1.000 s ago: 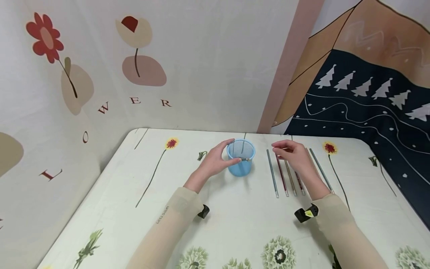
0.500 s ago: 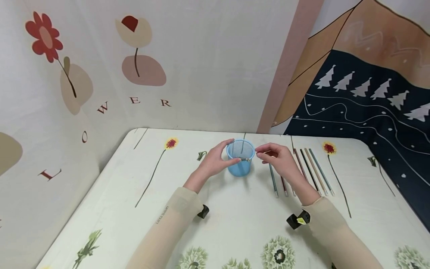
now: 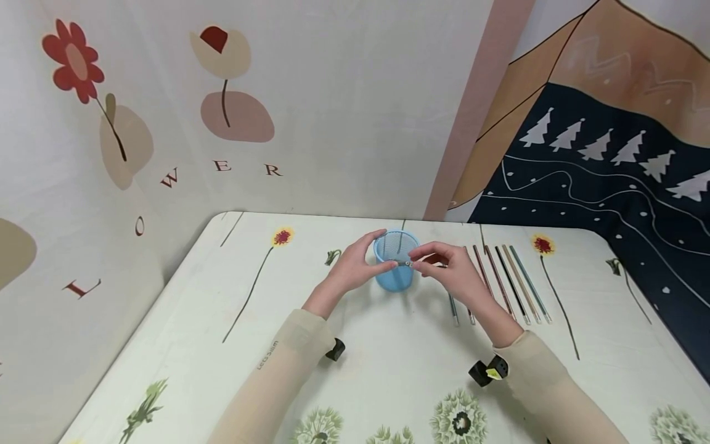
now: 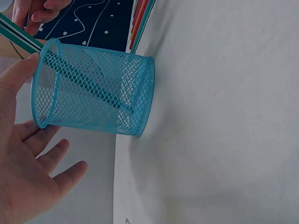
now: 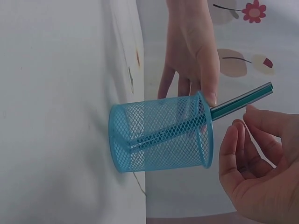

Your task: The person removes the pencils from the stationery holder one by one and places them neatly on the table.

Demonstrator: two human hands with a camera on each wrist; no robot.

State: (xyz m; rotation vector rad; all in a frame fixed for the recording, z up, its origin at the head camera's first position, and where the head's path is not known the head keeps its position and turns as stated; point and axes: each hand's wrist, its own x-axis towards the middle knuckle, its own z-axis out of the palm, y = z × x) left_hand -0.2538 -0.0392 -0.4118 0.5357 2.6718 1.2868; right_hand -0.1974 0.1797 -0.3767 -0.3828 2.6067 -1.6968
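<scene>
A light blue mesh pencil cup (image 3: 395,280) stands upright on the table. My left hand (image 3: 355,266) holds its rim, thumb on the near side and a finger across; the other fingers fan out in the left wrist view. Slim teal-and-dark pencils (image 5: 239,101) lean together inside the cup, their upper ends sticking out beside the left thumb. At those ends is my right hand (image 5: 261,161), fingers loosely bent. A gap shows between its thumb and index finger, and the index fingertip is right beside the pencils.
Several pencils (image 3: 511,283) lie in a row on the table to the right of the cup, some partly hidden under the right arm. A white flowered cloth covers the table (image 3: 388,357). Printed fabric (image 3: 344,123) hangs behind it.
My right hand has moved left from above the row of pencils to the pencil ends at the cup's rim. The left hand and cup stay put.
</scene>
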